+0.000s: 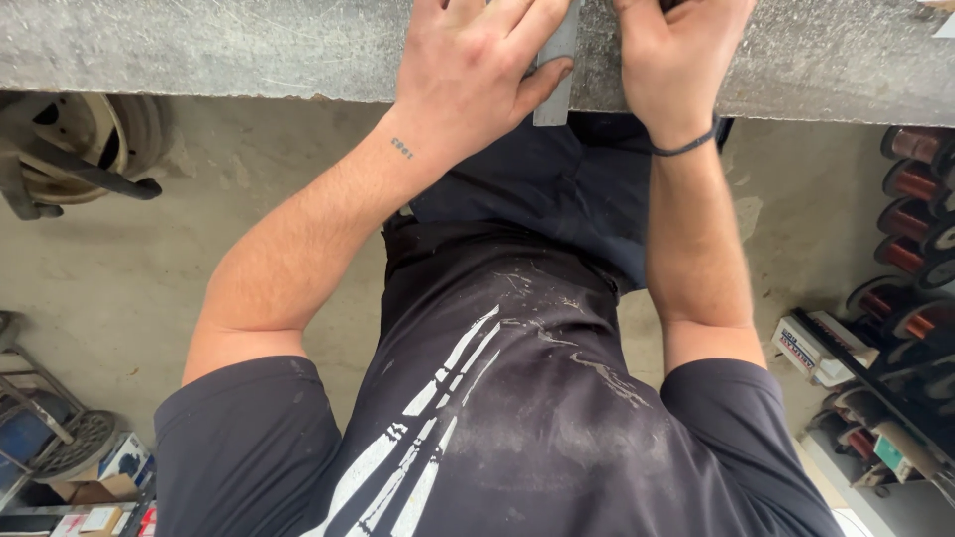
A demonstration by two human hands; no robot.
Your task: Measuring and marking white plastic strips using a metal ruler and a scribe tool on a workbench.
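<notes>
From my remote seat I see my dark printed shirt (497, 398) nearest, then my left hand (473, 75) clamped on a flat grey metal strip (557, 70) at the grey stone surface (199, 45) edge, my right hand (676, 60) cropped, its grip unreadable.

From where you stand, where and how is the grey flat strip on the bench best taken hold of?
Probably by the end of the grey flat strip overhanging the workbench edge, pinched across its thin flat faces from below. The left hand covers the rest; the right hand rests beside it.
</notes>
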